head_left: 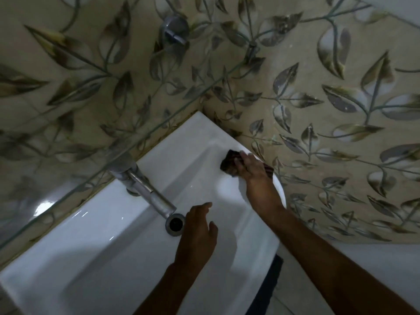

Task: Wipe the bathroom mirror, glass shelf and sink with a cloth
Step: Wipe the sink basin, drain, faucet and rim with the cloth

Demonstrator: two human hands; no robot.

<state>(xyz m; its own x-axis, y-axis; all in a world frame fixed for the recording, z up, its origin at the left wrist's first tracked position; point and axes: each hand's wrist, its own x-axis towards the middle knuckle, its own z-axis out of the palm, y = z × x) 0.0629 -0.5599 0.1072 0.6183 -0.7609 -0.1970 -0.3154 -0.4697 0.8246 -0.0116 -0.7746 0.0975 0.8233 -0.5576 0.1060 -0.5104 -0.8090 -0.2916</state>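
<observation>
A white ceramic sink [109, 251] fills the lower middle of the head view, tilted in frame. My right hand [256, 176] presses a dark reddish cloth [230, 161] onto the sink's right rim, near the tiled corner. My left hand [197, 235] hovers over the basin beside the drain hole [175, 224], fingers loosely apart and holding nothing. A clear glass shelf [145, 135] runs diagonally above the sink, its edge showing as a thin pale line. No mirror shows here.
A chrome tap [141, 180] juts from the sink's back ledge over the drain. A chrome wall valve [173, 32] sits higher up. Leaf-patterned tiles cover both walls, which meet at a corner behind the sink. Something dark hangs below the sink's front edge [270, 283].
</observation>
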